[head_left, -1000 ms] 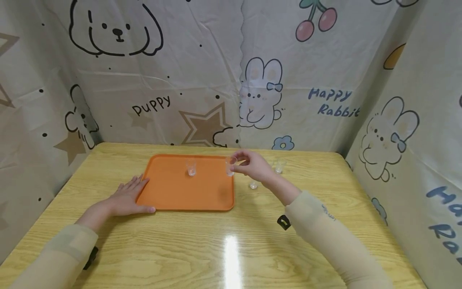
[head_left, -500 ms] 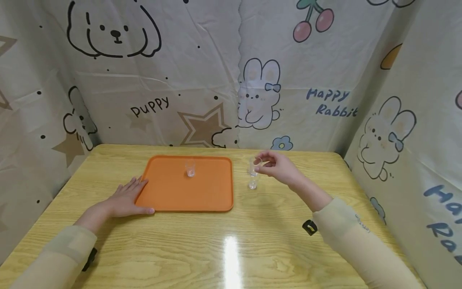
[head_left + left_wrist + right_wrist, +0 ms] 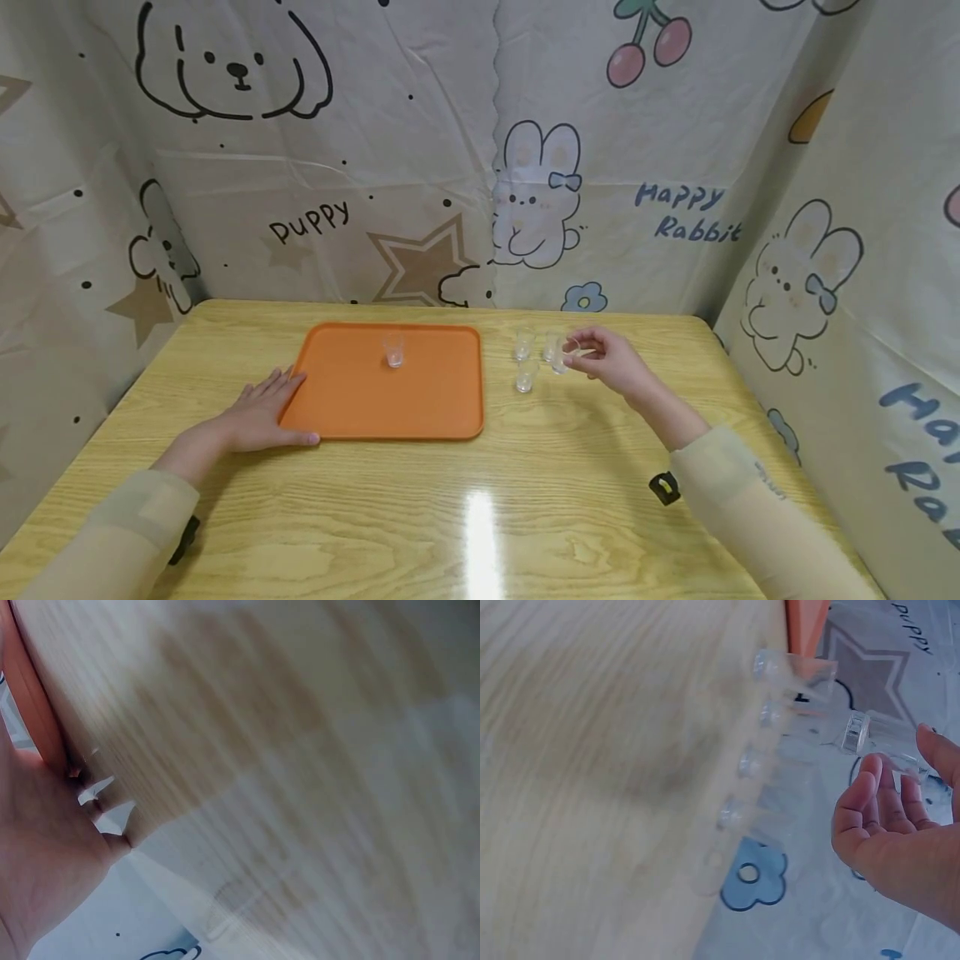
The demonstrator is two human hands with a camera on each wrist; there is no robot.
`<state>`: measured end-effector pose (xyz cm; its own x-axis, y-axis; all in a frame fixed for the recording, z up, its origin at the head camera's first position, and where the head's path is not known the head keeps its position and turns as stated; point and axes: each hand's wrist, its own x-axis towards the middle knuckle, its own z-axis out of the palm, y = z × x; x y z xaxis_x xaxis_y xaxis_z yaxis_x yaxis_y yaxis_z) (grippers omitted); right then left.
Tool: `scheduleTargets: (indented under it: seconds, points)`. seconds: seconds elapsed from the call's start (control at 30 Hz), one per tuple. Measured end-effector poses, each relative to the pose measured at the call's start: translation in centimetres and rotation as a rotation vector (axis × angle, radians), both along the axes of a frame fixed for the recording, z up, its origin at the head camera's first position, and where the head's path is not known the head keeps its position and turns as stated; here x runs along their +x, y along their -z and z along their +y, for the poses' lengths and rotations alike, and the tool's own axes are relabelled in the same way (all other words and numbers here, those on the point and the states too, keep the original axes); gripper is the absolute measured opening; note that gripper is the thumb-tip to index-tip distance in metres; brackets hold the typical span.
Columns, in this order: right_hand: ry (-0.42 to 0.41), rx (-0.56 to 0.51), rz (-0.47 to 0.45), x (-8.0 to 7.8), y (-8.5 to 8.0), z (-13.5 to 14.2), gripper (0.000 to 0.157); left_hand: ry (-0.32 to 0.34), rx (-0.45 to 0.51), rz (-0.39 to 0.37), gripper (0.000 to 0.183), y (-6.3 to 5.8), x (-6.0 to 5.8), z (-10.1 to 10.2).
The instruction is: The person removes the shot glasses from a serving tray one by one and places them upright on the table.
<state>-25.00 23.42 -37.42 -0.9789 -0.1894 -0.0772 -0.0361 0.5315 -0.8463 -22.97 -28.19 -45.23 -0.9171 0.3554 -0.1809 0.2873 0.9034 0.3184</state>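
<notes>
An orange tray (image 3: 435, 408) lies on the table with one small clear glass (image 3: 393, 352) upright on it. My left hand (image 3: 251, 417) rests at the tray's left end, fingers spread along the side and thumb at the front corner. In the left wrist view the palm (image 3: 45, 847) is beside the tray's edge (image 3: 36, 705). To the right of the tray my right hand (image 3: 611, 364) pinches another clear glass (image 3: 881, 739) between thumb and fingers, in the air close to several standing glasses (image 3: 525, 379).
Those glasses form a loose cluster on the wooden table (image 3: 360, 517), just right of the tray. A printed cloth (image 3: 420, 125) hangs behind the table and along both sides. A bright light reflection (image 3: 480, 542) lies on the tabletop near the front.
Holding the glass, my right hand has moved right from the tray's right edge, past the nearer glasses, and slightly lower in view. The left hand and tray stay in place.
</notes>
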Motion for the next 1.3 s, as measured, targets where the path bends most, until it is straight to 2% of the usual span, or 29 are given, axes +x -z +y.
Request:
scheduleTargets:
  seconds: [0.13,0.43,0.6,0.83,1.03,1.2,1.3]
  points:
    - [0.031,0.004,-0.031,-0.5,1.5,0.5,0.043,-0.001,-0.001,0.001,0.111,0.0,0.0,-0.1]
    - [0.094,-0.02,-0.073,-1.6,3.8,0.8,0.038,-0.003,-0.002,0.001,0.111,0.1,-0.1,-0.2]
    - [0.093,-0.041,-0.116,-2.1,4.9,0.8,0.038,-0.002,-0.003,0.002,0.11,0.1,0.0,-0.1]
    - [0.083,-0.035,-0.121,-2.3,5.6,0.8,0.039,-0.005,0.006,-0.004,0.111,0.1,0.0,-0.1]
    - [0.059,-0.022,-0.133,-1.9,5.1,0.9,0.047,-0.024,0.042,-0.015,0.118,0.2,0.0,-0.1]
    - [0.02,0.021,-0.055,-1.4,3.3,0.9,0.056,-0.034,0.073,-0.015,0.122,0.4,0.0,-0.2]
    - [0.006,0.022,-0.015,-1.1,2.0,0.4,0.056,-0.032,0.079,-0.006,0.122,0.4,0.0,-0.2]
